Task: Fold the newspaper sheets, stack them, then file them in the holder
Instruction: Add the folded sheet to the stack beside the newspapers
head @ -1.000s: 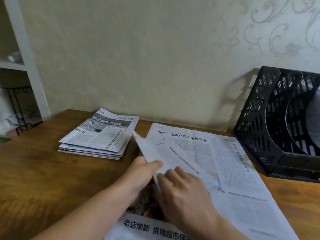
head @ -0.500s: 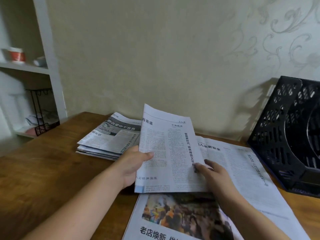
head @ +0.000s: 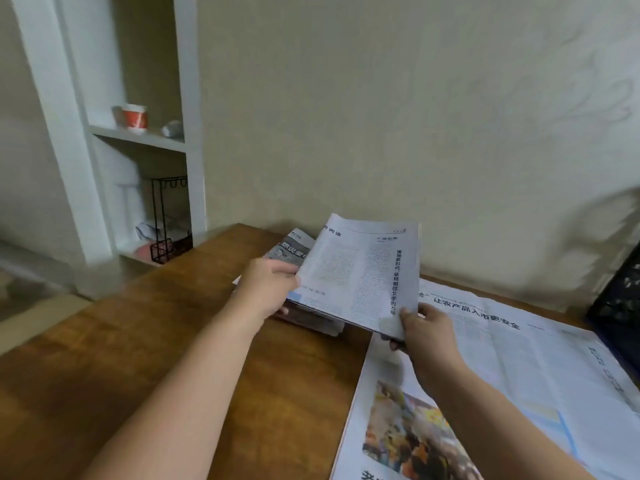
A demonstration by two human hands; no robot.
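A folded newspaper sheet hangs in the air over the stack of folded newspapers, covering most of it. My left hand grips the sheet's left edge, and my right hand pinches its near right corner. An unfolded newspaper with a colour photo lies flat on the wooden table to the right. Only the dark edge of the black mesh file holder shows at the far right.
A white shelf unit stands to the left of the table, with a red-and-white cup on it and a black wire rack below. The wallpapered wall runs right behind the table.
Both hands have carried the folded sheet leftward, from above the open newspaper to over the stack. The view has swung left, so the file holder has almost left the frame.
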